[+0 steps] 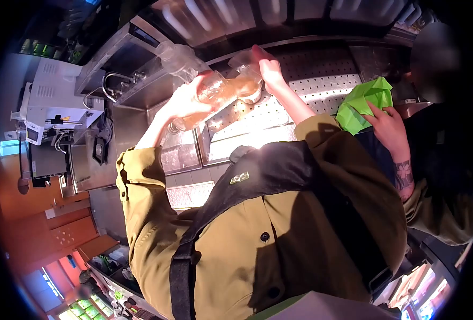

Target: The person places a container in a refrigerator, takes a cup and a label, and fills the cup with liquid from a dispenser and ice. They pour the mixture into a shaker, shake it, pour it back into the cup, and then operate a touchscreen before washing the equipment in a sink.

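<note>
My left hand (192,100) is wrapped round a clear pitcher-like vessel (215,92) with amber liquid in it. The vessel is tilted to the right, and its mouth meets a clear cup (253,96) with amber liquid inside. At the cup's far right side is my right hand (270,72), its fingers closed round the cup and partly hidden by glare. Behind my left hand stands another clear plastic container (180,60). Below both hands lies a perforated metal drain tray (316,90).
On the right, a co-worker's tattooed hand (388,128) holds a bright green paper bag (365,104). A white machine (60,96) stands at the left, near a metal tap (111,82). Metal containers line the back, and a white perforated mat (190,195) lies below the counter edge.
</note>
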A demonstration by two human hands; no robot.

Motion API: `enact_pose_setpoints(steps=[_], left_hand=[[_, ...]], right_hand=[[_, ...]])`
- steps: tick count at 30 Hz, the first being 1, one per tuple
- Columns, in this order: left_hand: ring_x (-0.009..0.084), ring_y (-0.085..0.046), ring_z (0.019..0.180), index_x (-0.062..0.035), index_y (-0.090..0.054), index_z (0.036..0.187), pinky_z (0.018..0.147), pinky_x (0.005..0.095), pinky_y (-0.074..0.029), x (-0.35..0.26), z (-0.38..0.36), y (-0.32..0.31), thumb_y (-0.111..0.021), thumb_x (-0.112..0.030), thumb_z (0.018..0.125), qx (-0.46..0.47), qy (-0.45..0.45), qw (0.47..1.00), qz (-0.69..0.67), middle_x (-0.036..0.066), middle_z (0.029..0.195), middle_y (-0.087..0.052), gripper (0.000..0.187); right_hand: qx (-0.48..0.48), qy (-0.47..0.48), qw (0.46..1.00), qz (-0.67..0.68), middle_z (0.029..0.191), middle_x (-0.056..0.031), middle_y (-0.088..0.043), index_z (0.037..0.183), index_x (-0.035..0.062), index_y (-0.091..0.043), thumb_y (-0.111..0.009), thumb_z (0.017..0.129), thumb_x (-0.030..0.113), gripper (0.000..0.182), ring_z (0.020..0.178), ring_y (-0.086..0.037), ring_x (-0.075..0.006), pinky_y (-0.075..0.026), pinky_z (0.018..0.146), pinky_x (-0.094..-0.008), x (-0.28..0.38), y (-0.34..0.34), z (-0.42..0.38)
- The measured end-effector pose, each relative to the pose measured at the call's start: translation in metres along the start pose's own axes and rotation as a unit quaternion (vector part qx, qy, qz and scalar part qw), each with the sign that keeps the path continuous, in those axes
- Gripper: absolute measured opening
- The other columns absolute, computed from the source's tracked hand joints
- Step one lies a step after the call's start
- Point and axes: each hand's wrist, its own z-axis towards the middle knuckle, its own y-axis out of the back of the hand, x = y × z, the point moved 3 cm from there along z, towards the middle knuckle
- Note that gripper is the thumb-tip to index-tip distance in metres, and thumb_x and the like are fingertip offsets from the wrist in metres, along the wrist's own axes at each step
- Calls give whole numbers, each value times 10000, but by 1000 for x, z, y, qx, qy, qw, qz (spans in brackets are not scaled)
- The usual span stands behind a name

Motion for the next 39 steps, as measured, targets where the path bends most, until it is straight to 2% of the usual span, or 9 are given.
enact_pose_setpoints(steps=[3,12,24,30,33,34,35,37,39], left_hand=[[362,-509,1031,-128,-270,1320,905,398,-395,-2,1,3,-713,-324,541,-21,-17,1000,10,235,1088,-527,918],[356,-505,1042,-122,-274,1323,903,392,-391,-16,2,15,-705,-366,538,42,46,996,58,236,1120,-517,928],[354,-473,1092,-118,-240,1346,929,392,-367,-26,5,20,-697,-419,576,53,4,993,107,247,1173,-479,944],[345,-481,1083,-101,-235,1345,923,395,-380,-29,6,21,-696,-420,573,42,6,993,114,246,1160,-486,955],[349,-490,1066,-73,-247,1331,924,391,-379,-22,2,13,-704,-396,578,18,12,1000,7,255,1133,-496,938],[349,-488,1064,-52,-261,1316,923,380,-378,-21,-1,10,-705,-380,585,-35,-34,999,-18,257,1136,-486,916],[349,-421,1147,-76,-173,1350,968,391,-338,-21,-2,6,-743,-333,573,-24,-29,997,-68,238,1265,-389,998],[314,-367,1197,-51,-123,1358,1007,369,-291,-23,-10,-7,-763,-302,564,-112,-69,982,-133,231,1314,-319,1051],[292,-285,1244,-61,-54,1368,1033,379,-240,-16,-17,-23,-788,-263,544,-153,-91,961,-211,211,1347,-247,1122]], right_hand=[[6,2,1000,15,1080,-135,-580,1083,-7,-565,-556,833,369,452,995,-511,-192,-366,856,-284,-7,-2,7],[12,12,999,30,1075,-116,-575,1095,-8,-549,-548,846,325,417,987,-506,-173,-369,854,-272,-10,-3,8],[15,39,998,50,1063,-89,-572,1099,-10,-535,-542,854,288,386,976,-506,-153,-374,853,-267,-10,-6,1],[32,93,992,80,1057,-75,-570,1101,-11,-528,-538,859,270,371,971,-506,-143,-376,853,-264,-5,-8,-6],[63,151,980,113,1055,-69,-569,1102,-11,-525,-537,861,261,363,968,-506,-138,-378,853,-263,1,-15,-13],[78,168,975,122,1054,-66,-569,1102,-11,-523,-536,862,258,361,967,-506,-137,-378,853,-262,3,-19,-17],[104,182,970,120,1048,-58,-567,1103,-12,-518,-533,864,251,355,964,-505,-130,-380,852,-261,4,-24,-19],[179,149,968,89,1059,-71,-545,1161,-8,-466,-537,859,304,441,994,-489,-137,-369,885,-268,0,-41,-23],[239,211,946,61,1115,-72,-504,1208,-1,-412,-550,845,345,520,1039,-459,-143,-343,921,-275,6,-44,-41]])
